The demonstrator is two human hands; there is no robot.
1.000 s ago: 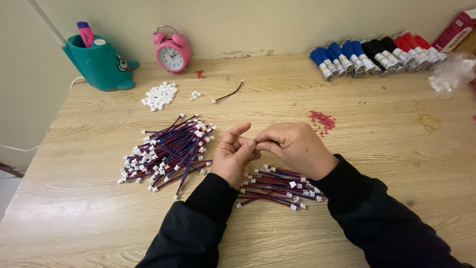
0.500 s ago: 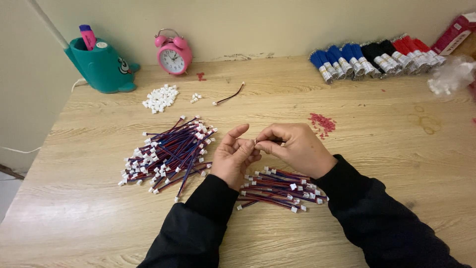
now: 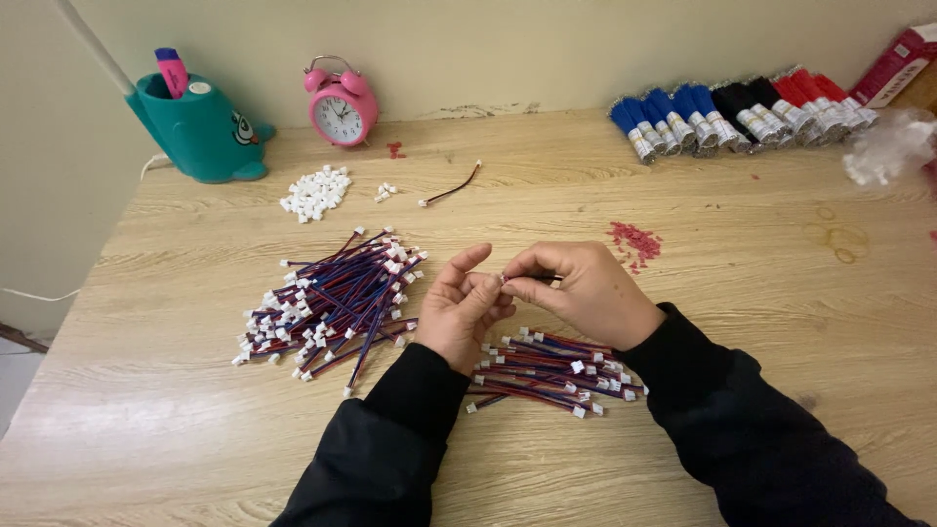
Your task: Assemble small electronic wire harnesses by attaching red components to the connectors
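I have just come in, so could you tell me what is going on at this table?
A person in black sleeves pinches a small wire piece between the left hand and right hand above a wooden table. A big pile of red-and-blue connector wires lies to the left, a smaller pile under the wrists, and loose white connectors farther back.

My desk [image 3: 683, 224] is pale wood-grain laminate, pushed against a plain cream wall [image 3: 547, 49]. At the far left edge I glimpse light floor [image 3: 12, 376] below, everything evenly lit
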